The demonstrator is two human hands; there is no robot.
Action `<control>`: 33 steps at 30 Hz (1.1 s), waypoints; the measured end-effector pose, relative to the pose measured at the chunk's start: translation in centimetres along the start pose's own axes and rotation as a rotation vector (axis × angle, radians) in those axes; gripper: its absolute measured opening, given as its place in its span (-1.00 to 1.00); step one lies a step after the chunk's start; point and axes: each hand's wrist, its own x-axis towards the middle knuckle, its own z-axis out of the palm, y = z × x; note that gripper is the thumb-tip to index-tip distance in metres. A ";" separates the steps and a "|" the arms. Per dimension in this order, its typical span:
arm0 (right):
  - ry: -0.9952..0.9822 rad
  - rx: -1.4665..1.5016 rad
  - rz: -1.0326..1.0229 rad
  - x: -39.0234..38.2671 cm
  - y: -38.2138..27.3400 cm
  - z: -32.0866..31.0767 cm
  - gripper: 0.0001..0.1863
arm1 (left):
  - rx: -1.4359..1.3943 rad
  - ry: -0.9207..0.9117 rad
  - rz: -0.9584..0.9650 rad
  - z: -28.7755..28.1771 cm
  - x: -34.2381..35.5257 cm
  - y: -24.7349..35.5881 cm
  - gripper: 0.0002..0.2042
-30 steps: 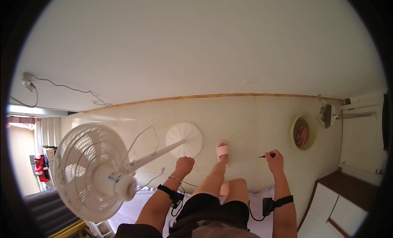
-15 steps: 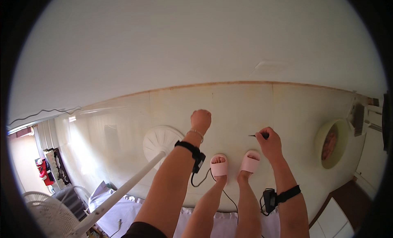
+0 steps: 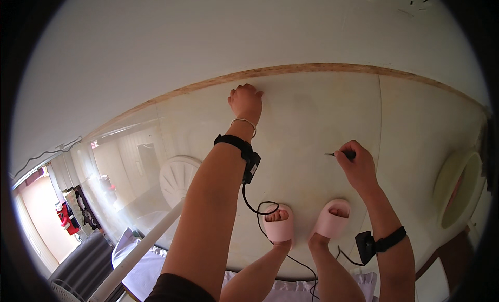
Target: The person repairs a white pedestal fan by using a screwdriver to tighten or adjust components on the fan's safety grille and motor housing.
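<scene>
My left hand [image 3: 245, 102] is stretched far forward, knuckles up and fingers curled down onto the pale floor [image 3: 312, 120] just short of the wooden baseboard strip [image 3: 312, 69]. Nothing shows in its grip. My right hand [image 3: 357, 166] hovers lower and to the right, pinching a small dark tool [image 3: 337, 154] whose thin metal tip points left. Black bands with cables sit on both wrists. My two feet in pink slippers [image 3: 280, 228] rest on the floor between my arms.
A round white ribbed fan base [image 3: 179, 180] lies on the floor at left, with a white pole [image 3: 138, 252] slanting toward the lower left. A cream round basin [image 3: 460, 190] stands at the right edge. A white wall rises beyond the baseboard.
My left arm has reached forward until the hand is by the baseboard. The fan head has slid out of view to the lower left. My right hand keeps hold of the tool.
</scene>
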 end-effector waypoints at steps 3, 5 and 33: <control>-0.023 0.067 -0.009 0.3 -1.0 0.7 -0.79 | 0.044 -0.063 -0.080 1.1 0.1 -0.9 -0.77; -0.036 0.100 -0.009 0.1 -1.9 0.6 -0.80 | 0.000 -0.082 -0.060 1.2 -0.5 -1.6 -0.81; -0.430 0.481 -0.439 -32.9 -39.3 -24.3 -0.87 | -1.779 -0.291 0.060 -64.0 -29.9 5.7 -0.85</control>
